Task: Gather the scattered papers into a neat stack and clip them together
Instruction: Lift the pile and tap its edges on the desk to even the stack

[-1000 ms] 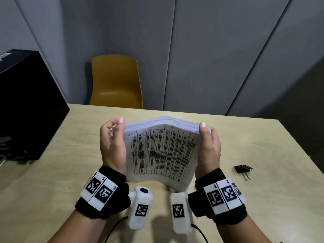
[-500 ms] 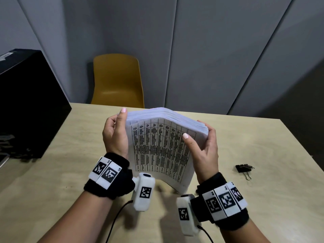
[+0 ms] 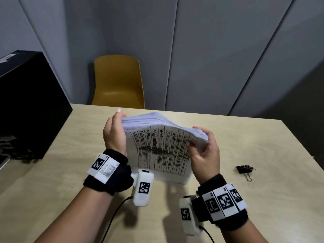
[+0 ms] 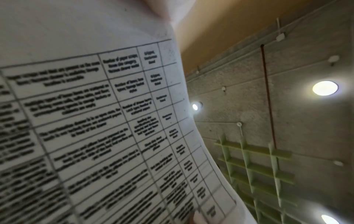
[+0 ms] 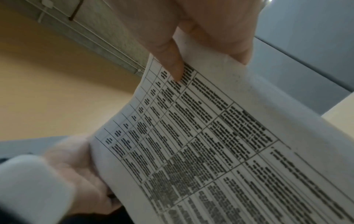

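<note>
A thick stack of printed papers (image 3: 161, 148) stands on its lower edge on the wooden table (image 3: 263, 137), leaning toward me, with a table of text on its front sheet. My left hand (image 3: 114, 132) holds the stack's left edge, fingers behind it. My right hand (image 3: 203, 146) pinches the upper right corner, thumb on the front sheet. The right wrist view shows the thumb (image 5: 168, 60) pressed on the papers (image 5: 220, 144). The left wrist view is filled by the front sheet (image 4: 95, 121). A black binder clip (image 3: 244, 169) lies on the table to the right.
A black box (image 3: 26, 106) stands on the table's left side. A yellow chair (image 3: 117, 81) is behind the far edge, before grey wall panels. Cables run from the wrist cameras (image 3: 142, 187) over the near table.
The stack has been lifted and tilted back a little. My right hand moved from gripping the right edge to pinching the upper right corner with the thumb in front.
</note>
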Tool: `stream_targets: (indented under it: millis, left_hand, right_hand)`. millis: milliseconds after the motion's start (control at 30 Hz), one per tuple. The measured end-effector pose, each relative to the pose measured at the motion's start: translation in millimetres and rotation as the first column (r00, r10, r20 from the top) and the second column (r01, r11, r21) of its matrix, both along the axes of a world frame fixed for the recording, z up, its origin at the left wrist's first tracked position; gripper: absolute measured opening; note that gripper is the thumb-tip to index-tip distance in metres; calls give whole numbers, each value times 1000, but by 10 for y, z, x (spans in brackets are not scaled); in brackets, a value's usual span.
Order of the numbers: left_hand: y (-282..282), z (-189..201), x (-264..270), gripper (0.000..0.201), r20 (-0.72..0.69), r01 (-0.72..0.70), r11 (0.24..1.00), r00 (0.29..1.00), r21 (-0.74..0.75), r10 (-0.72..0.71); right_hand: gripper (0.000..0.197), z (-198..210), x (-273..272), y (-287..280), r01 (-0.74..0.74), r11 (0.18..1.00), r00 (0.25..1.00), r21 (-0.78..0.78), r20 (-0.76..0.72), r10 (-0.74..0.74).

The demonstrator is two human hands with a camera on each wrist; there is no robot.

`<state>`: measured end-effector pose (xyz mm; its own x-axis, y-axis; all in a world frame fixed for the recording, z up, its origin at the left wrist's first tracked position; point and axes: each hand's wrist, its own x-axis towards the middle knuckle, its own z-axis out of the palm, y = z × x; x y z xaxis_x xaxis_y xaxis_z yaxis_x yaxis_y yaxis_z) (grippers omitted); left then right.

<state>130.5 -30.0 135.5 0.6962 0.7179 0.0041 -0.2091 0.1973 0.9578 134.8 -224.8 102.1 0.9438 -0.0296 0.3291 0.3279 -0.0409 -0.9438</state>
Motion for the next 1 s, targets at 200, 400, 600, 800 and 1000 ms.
stream_targets:
  millis: [200,400,600,800,1000]
  left_hand:
    - [237,-354,-225,91,-34,533,799,837,278,-546]
    - [64,-589,-227,12,-244,410,821,910,397,-337]
    - [105,-744,-324,17,-336,475,803,869,361,-363]
    - [136,-851,-404,21,-315,468,779,878,417,-359]
    - [111,-945,-530,33,-305,412,844,899,343,-314]
  right_hand:
    - [28,-15,155,-222,-53,989,996,137,-66,62]
    - [28,-84,172,-238,-88,995,985,50,-144,94]
    - [12,-266,104,-149,-129,991,965,-25,-234,120]
    - [26,-391,-5,-126,-14,998,980,-67,-199,0]
    - [61,-635,-33,-139,17,952,944,-306,-308,-116]
